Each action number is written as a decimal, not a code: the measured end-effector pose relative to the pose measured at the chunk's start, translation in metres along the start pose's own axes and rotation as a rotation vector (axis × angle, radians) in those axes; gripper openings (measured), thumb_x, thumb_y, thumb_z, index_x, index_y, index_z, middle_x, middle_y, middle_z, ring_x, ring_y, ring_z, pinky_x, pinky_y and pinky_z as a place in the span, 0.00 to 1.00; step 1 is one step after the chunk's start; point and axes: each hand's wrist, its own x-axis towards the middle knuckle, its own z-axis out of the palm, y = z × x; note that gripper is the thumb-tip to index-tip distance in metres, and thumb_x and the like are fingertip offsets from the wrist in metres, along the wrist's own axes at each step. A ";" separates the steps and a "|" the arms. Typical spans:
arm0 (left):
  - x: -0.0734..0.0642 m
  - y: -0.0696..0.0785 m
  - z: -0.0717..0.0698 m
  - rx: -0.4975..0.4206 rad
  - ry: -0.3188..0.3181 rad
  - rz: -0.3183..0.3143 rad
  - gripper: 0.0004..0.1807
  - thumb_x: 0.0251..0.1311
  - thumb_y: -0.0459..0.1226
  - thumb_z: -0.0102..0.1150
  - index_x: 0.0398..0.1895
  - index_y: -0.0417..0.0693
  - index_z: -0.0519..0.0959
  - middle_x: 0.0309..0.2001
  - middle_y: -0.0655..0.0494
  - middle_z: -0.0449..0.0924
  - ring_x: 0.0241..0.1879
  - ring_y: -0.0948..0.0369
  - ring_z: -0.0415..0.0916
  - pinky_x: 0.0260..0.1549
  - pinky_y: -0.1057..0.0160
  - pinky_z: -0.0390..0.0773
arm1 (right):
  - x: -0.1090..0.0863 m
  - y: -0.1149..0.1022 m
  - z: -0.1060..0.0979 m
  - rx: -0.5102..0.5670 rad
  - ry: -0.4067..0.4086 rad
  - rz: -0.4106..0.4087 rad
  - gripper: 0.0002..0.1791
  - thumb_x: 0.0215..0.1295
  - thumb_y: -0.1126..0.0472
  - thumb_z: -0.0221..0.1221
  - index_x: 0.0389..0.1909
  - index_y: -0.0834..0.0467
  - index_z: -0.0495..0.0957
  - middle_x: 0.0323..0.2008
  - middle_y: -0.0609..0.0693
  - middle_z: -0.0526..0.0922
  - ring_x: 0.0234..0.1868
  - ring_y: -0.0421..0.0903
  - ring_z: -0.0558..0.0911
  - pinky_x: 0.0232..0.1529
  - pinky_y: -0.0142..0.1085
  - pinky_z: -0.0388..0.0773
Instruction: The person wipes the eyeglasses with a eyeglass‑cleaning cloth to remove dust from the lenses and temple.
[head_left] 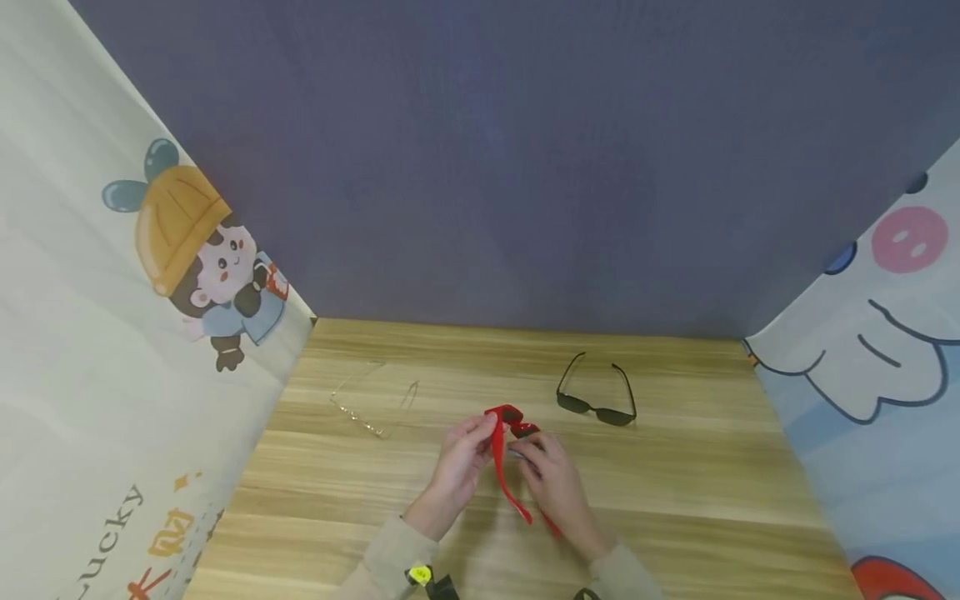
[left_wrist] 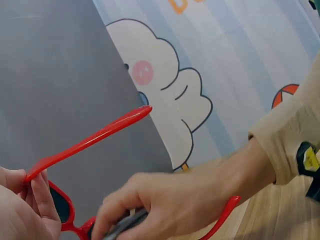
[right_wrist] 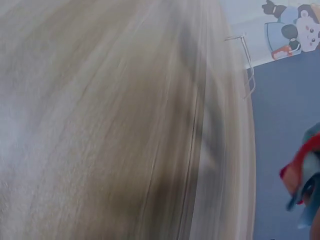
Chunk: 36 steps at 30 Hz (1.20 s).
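Note:
A pair of red sunglasses (head_left: 498, 457) is raised over the wooden table, dark lenses away from the body and temples toward it. My left hand (head_left: 459, 462) pinches the frame near the left hinge, thumb and fingers on either side, as the left wrist view also shows. On the other side, my right hand (head_left: 557, 482) pinches a grey-blue cloth (left_wrist: 129, 224) against the front of the sunglasses. Most of the right lens is hidden behind these fingers. The right wrist view catches only a blurred bit of cloth (right_wrist: 309, 167) around the red frame.
Black sunglasses (head_left: 617, 417) lie with temples spread on the table (head_left: 690, 467), to the right. Thin-framed metal glasses (head_left: 362, 421) lie at the left. A dark panel (head_left: 487, 167) rises behind the table, with printed curtains (head_left: 67, 317) on both sides.

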 end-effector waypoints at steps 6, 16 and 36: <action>0.001 0.001 0.003 -0.022 0.000 -0.005 0.03 0.72 0.32 0.58 0.41 0.40 0.79 0.35 0.56 0.84 0.35 0.66 0.79 0.38 0.72 0.80 | 0.002 0.005 -0.002 -0.055 0.015 -0.023 0.21 0.44 0.75 0.76 0.40 0.55 0.88 0.38 0.49 0.82 0.38 0.46 0.79 0.35 0.39 0.80; 0.000 0.002 0.004 -0.010 -0.005 0.003 0.06 0.72 0.32 0.58 0.36 0.44 0.81 0.33 0.57 0.85 0.34 0.66 0.80 0.37 0.71 0.80 | 0.005 0.014 -0.008 -0.130 0.024 -0.122 0.15 0.49 0.71 0.70 0.40 0.59 0.85 0.38 0.51 0.80 0.38 0.49 0.80 0.35 0.44 0.79; -0.002 -0.003 -0.002 0.072 -0.023 -0.004 0.05 0.74 0.34 0.57 0.42 0.41 0.81 0.33 0.58 0.84 0.34 0.66 0.79 0.39 0.70 0.80 | -0.009 0.025 -0.007 -0.172 -0.143 -0.003 0.20 0.46 0.68 0.79 0.43 0.55 0.88 0.42 0.49 0.81 0.42 0.48 0.79 0.46 0.47 0.84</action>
